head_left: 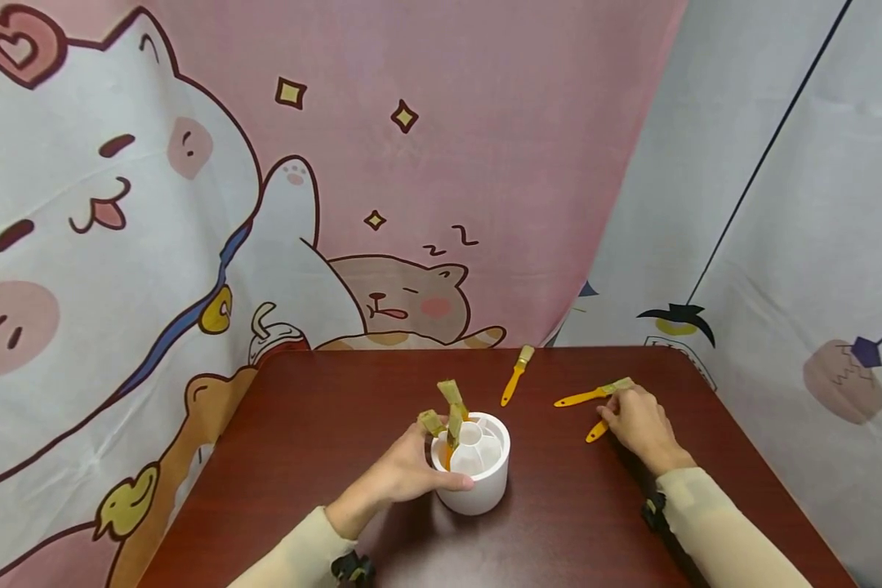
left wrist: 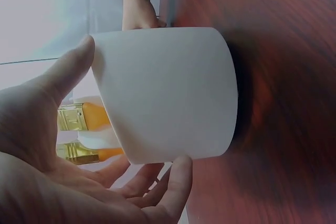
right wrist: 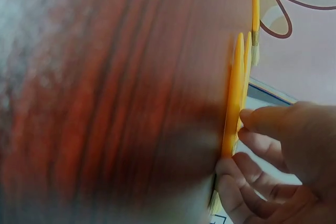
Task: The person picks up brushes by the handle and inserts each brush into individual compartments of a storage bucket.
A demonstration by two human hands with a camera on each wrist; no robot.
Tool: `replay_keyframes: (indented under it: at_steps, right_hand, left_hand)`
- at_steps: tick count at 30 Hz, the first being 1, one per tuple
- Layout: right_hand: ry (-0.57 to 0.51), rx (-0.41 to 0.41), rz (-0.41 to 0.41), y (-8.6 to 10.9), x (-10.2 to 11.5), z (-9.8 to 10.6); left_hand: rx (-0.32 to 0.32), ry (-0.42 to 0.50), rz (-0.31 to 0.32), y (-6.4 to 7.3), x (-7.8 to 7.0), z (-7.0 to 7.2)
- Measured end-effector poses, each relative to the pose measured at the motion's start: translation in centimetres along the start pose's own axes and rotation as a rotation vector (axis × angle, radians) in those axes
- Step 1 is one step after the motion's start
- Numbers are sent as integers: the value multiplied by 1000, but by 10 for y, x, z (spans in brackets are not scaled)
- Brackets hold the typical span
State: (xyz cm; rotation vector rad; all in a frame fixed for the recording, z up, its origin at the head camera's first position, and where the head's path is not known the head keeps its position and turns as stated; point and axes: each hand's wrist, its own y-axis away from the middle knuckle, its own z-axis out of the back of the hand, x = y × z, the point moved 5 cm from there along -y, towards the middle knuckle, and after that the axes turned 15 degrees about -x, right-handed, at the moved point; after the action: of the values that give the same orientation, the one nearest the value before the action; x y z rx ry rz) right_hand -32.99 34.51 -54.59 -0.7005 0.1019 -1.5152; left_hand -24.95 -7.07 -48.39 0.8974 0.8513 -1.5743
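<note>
My left hand (head_left: 404,469) grips a white round holder (head_left: 478,496) with several compartments, its thumb along the near rim and its fingers round the far side. Three paintbrushes (head_left: 453,426) stand bristles up in the holder's left part. At the right of the table, my right hand (head_left: 641,425) pinches a paintbrush (right wrist: 233,98) with a yellow handle; its bristle end is mostly behind the fingers. Just beyond lies a second yellow paintbrush (head_left: 579,398), bristles to the right, close to my fingertips.
Another yellow paintbrush (head_left: 514,384) lies near the back edge of the dark red wooden table (head_left: 323,408), between the holder and the right hand. A printed cloth (head_left: 529,163) with cartoon cats hangs behind the table and along its sides.
</note>
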Motion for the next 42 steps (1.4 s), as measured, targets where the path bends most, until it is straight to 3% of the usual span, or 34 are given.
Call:
replay_keyframes:
  at_steps: [7, 19, 26, 36, 42]
  right_hand:
    - [19, -11, -120, -2, -11, 2]
    - [18, 185, -372, -9, -24, 6]
    - [13, 251, -431, -9, -29, 8]
    - [-43, 249, -499, -8, -39, 6]
    - [-72, 257, -515, -9, -41, 7]
  left_hand:
    - [8, -13, 9, -2, 2, 1]
    - [8, -37, 22, -1, 3, 2]
    - [18, -41, 27, 0, 4, 4]
    - [30, -49, 27, 2, 5, 4]
    - [46, 3, -4, 1, 4, 3]
